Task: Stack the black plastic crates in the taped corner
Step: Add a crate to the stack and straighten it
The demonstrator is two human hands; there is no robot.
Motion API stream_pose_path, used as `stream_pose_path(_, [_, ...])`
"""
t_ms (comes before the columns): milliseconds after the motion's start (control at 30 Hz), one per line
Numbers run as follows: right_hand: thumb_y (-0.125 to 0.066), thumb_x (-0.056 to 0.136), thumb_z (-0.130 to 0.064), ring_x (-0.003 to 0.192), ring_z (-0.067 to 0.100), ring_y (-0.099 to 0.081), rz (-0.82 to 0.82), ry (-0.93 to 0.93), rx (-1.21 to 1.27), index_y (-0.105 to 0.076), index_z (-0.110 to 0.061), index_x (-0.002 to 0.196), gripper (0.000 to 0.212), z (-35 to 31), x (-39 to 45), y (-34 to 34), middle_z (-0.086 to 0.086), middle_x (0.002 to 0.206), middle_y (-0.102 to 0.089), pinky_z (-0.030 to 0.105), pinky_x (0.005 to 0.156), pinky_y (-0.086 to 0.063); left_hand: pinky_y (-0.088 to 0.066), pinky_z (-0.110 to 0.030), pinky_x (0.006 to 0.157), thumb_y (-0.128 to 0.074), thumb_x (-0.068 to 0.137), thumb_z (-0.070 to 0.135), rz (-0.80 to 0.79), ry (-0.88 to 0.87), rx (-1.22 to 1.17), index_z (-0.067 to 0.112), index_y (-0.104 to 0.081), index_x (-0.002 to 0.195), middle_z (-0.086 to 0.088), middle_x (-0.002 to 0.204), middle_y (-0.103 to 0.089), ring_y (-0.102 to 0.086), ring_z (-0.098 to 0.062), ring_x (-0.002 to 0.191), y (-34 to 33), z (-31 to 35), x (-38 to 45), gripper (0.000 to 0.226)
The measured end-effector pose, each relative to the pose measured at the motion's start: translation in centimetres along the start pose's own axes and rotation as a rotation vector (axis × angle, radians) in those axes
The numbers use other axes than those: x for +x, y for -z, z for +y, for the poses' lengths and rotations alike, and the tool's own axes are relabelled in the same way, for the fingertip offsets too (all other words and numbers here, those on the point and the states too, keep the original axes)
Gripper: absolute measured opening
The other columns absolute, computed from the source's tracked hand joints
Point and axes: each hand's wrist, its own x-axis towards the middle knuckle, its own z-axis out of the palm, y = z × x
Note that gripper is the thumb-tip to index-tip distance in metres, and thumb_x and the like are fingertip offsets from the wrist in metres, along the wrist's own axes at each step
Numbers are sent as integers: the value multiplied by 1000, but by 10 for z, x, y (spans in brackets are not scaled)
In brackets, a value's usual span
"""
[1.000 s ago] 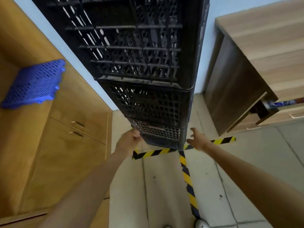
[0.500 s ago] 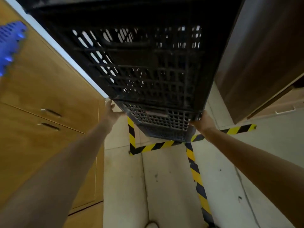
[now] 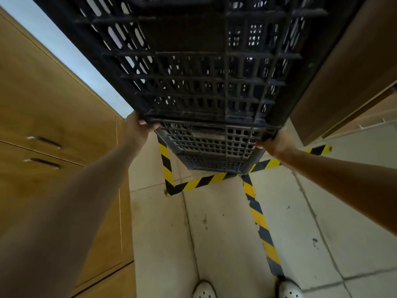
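Note:
A tall stack of black plastic crates stands in the corner marked by yellow-and-black tape (image 3: 202, 182). The upper black crate (image 3: 199, 67) fills the top of the view, close to my head. Below it sit the lower crates (image 3: 212, 147), down to the floor. My left hand (image 3: 137, 131) grips the bottom left corner of the upper crate, fingers curled under its rim. At the bottom right corner my right hand (image 3: 276, 143) holds the same rim.
A wooden cabinet (image 3: 53, 125) with drawer handles runs along the left. A darker wooden cabinet (image 3: 343, 82) stands at the right. Another tape strip (image 3: 261, 224) runs along the tiled floor towards my white shoes (image 3: 204, 290).
Both hands rose from the lowest crate to the upper crate's bottom rim and now grip it. My head moved closer, so the stack looms larger; the blue crate left the view.

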Motion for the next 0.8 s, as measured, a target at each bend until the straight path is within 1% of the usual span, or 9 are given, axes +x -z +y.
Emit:
stream_pose_path(67, [-81, 73, -11, 112, 28, -60, 8, 8, 0, -61, -8, 118, 50, -2, 1, 2, 11, 115, -66, 28, 84, -43, -52, -36, 90, -71, 81, -1, 20, -15, -14, 13, -61, 103, 5, 96, -67, -61, -13, 98, 0, -5, -1, 28])
stream_pose_path(100, [-82, 71, -9, 112, 29, -60, 16, 17, 3, -60, -7, 118, 52, 0, 2, 3, 12, 116, -66, 31, 88, -46, -53, -35, 89, -72, 81, -1, 30, -21, -16, 14, -61, 101, 4, 96, -68, -62, -12, 95, -1, -6, -3, 28])
stream_pose_path(200, [-81, 70, -3, 114, 33, -59, 51, 18, 9, -57, -5, 118, 54, -7, 2, 5, 17, 119, -65, 43, 97, -49, -54, -20, 73, -70, 82, -2, 90, -18, -61, 6, -62, 107, -4, 105, -68, -62, -8, 90, -2, -7, -5, 27])
stream_pose_path(267, [-80, 72, -1, 115, 33, -59, 40, 11, 29, -58, -4, 119, 52, -12, 1, 4, 18, 121, -64, 43, 98, -48, -56, -25, 77, -71, 82, 0, 125, -22, -50, 3, -62, 111, -4, 106, -68, -64, -15, 95, -3, -8, -7, 31])
stream_pose_path(333, [-79, 73, 1, 117, 33, -58, 46, 0, 71, -58, -3, 120, 53, -16, 2, 5, 18, 123, -64, 42, 100, -47, -56, -37, 88, -74, 82, 6, 132, -60, 22, 9, -63, 109, 1, 102, -68, -65, -17, 97, -4, -10, -11, 29])
stream_pose_path(400, [-78, 73, 0, 119, 33, -58, 35, -14, 71, -57, -4, 122, 53, -18, 3, 4, 18, 125, -63, 41, 100, -46, -54, -42, 92, -74, 82, 8, 145, -53, 33, 11, -63, 107, 3, 101, -68, -65, -17, 98, -5, -11, -12, 28])
stream_pose_path(567, [-77, 75, 1, 122, 33, -55, 39, -37, 70, -55, -2, 127, 57, -16, 5, 8, 18, 130, -60, 38, 101, -43, -54, -43, 92, -75, 83, 11, 148, -95, 74, 10, -62, 110, -4, 107, -71, -66, -20, 99, -11, -8, -15, 30])
stream_pose_path(700, [-78, 76, -1, 123, 32, -54, 36, -45, 54, -56, -2, 127, 56, -12, 12, 10, 18, 131, -59, 36, 102, -41, -53, -41, 94, -74, 84, 15, 160, -89, 89, 11, -62, 113, -2, 109, -71, -66, -17, 101, -20, -11, -16, 32])
stream_pose_path(800, [-78, 75, -1, 120, 33, -56, 44, -56, 44, -58, 0, 124, 53, -10, 14, 10, 20, 129, -60, 37, 100, -43, -53, -36, 91, -74, 84, 13, 167, -57, 82, 12, -61, 113, -1, 110, -69, -65, -16, 99, -20, -7, -17, 32])
